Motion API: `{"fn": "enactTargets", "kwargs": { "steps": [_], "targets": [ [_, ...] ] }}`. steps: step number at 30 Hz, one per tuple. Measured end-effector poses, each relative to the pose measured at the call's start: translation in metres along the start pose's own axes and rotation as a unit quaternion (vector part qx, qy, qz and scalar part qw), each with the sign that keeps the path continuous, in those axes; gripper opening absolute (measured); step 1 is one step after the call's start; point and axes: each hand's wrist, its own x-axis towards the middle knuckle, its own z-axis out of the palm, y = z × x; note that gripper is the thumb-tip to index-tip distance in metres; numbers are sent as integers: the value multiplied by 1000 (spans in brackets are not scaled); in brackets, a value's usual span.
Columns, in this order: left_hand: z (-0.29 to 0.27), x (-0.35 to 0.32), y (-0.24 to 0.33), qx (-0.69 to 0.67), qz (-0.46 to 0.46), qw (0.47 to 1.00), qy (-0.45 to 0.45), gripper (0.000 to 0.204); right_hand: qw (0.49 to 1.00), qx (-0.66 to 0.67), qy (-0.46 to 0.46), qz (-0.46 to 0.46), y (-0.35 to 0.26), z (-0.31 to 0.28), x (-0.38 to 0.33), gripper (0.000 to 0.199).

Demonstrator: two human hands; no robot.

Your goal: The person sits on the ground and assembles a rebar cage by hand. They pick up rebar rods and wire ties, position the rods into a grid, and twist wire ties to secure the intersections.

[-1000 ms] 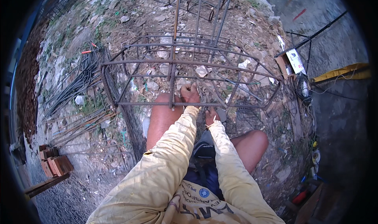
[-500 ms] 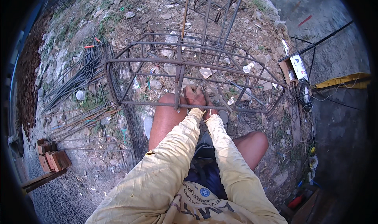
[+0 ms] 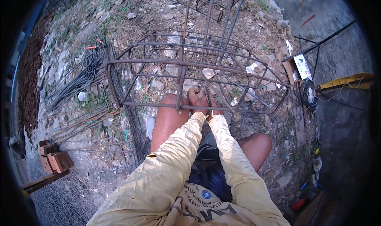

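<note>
So the person was sitting on rough, stony ground (image 3: pixel 119 154) with bare knees up, both yellow sleeves reaching forward to a rusty rebar cage (image 3: pixel 198 67) lying right in front of them. The left hand (image 3: pixel 195 98) was up against the cage's nearest horizontal bar (image 3: pixel 158 105), fingers curled over it just beside where an upright bar crosses. Looked like a closed grip on that bar. The right hand (image 3: pixel 212 107) was tucked in tight beside the left, touching it, also at the same bar, but most of it was hidden behind the left hand and the sleeve cuff, so honestly couldn't tell if it was gripping anything or just resting there.

The cage itself was a long box of bars and square ties stretching away from the person toward the top of the view, sitting on dirt, dry grass and bits of rubble. Off to the left there was a heap of loose dark rebar rods (image 3: pixel 79 79), and a few red bricks (image 3: pixel 53 160) further down left. On the right, near the cage's far end, sat a small cardboard box (image 3: pixel 299 67) and a coil of wire (image 3: pixel 307 93).
</note>
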Motion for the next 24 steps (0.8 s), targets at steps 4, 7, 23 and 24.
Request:
{"fn": "enactTargets", "kwargs": {
  "steps": [4, 7, 23, 24],
  "targets": [
    [0, -2, -6, -23, 8, 1000, 8, 26, 1000, -10, -17, -1, 0, -3, 4, 38],
    [1, -4, -8, -61, -13, 998, -15, 29, 1000, -12, -26, 2, 2, -7, 8, 39],
    [-6, 24, 4, 254, 18, 913, -318, 57, 1000, 7, 9, -8, 10, -17, 17, 35],
    [7, 28, -19, 298, 48, 895, -329, 50, 999, 18, 26, -5, 10, -18, 18, 34]
  ]
}}
